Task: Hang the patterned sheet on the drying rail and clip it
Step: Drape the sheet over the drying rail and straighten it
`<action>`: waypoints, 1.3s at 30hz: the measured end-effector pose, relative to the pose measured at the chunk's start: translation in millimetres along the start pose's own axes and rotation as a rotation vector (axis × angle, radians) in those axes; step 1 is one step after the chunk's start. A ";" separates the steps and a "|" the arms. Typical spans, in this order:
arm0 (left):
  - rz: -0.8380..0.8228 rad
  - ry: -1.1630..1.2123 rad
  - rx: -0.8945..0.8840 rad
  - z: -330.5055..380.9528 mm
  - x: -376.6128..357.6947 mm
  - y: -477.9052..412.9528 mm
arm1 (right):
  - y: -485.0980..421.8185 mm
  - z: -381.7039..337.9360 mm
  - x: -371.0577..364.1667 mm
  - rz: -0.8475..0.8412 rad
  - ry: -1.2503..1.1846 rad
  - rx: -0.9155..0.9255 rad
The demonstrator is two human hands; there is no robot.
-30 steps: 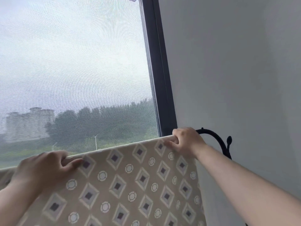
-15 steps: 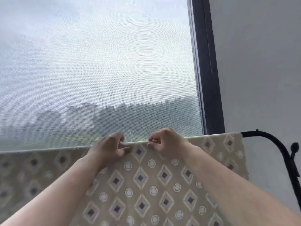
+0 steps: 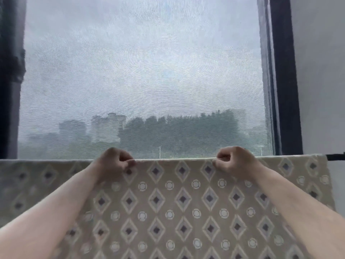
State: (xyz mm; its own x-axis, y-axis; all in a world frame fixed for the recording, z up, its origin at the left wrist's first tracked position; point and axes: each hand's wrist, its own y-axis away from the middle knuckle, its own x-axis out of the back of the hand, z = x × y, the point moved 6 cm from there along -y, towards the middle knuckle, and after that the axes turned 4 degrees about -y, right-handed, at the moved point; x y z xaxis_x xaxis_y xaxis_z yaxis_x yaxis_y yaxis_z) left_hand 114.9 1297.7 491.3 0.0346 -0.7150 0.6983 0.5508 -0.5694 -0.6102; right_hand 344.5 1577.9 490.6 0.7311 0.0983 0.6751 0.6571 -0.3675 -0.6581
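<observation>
The patterned sheet, beige with grey diamonds and white rings, hangs folded over the drying rail across the lower half of the view. Only a short black end of the rail shows past the sheet's right edge; the rest is covered. My left hand pinches the sheet's top fold left of centre. My right hand pinches the same fold right of centre. Both hands are closed on the fabric. No clip is in view.
Behind the rail is a large window with a mesh screen, with hazy trees and buildings outside. A dark window frame stands at the right, then a plain grey wall. A dark curtain or frame edge fills the far left.
The view has swung left, so the sheet now spans the frame. My hands came together at the middle of the fold, then spread apart along it.
</observation>
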 end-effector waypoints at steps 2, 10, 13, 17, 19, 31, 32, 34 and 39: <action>-0.010 0.006 -0.013 -4.9 0.3 -3.2 | -1.0 -35.7 -14.6 -0.025 0.002 0.044; -0.040 -0.029 -0.222 -12.9 5.3 3.6 | -29.6 -182.9 -100.2 -0.084 -0.057 0.186; -0.017 -0.054 -0.172 -52.2 30.0 5.6 | -31.1 -176.0 -105.3 -0.045 -0.179 0.107; 0.041 -0.047 -0.055 -125.7 80.1 20.5 | -27.9 -174.1 -107.0 -0.047 -0.257 0.024; 0.082 -0.060 0.007 -164.4 110.7 31.0 | -25.8 -175.8 -106.4 -0.048 -0.279 -0.020; 0.114 -0.091 0.130 -251.2 170.7 46.0 | -48.0 -292.3 -183.5 -0.179 0.015 0.172; 0.103 -0.110 0.133 -253.4 169.2 44.3 | -49.9 -307.8 -195.9 -0.202 0.002 0.210; 0.112 -0.113 0.129 -255.5 169.2 43.5 | -54.4 -326.5 -210.6 -0.192 -0.030 0.235; 0.174 -0.166 0.100 -255.1 169.4 47.4 | -55.4 -323.2 -215.6 -0.094 -0.053 0.199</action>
State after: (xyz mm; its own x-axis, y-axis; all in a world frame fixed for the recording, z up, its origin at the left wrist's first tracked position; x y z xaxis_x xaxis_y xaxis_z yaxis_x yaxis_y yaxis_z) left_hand -65.9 1046.1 485.3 0.2678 -0.7175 0.6430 0.6042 -0.3948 -0.6921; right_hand 91.3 1278.1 489.2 0.6701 0.1741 0.7216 0.7423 -0.1650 -0.6495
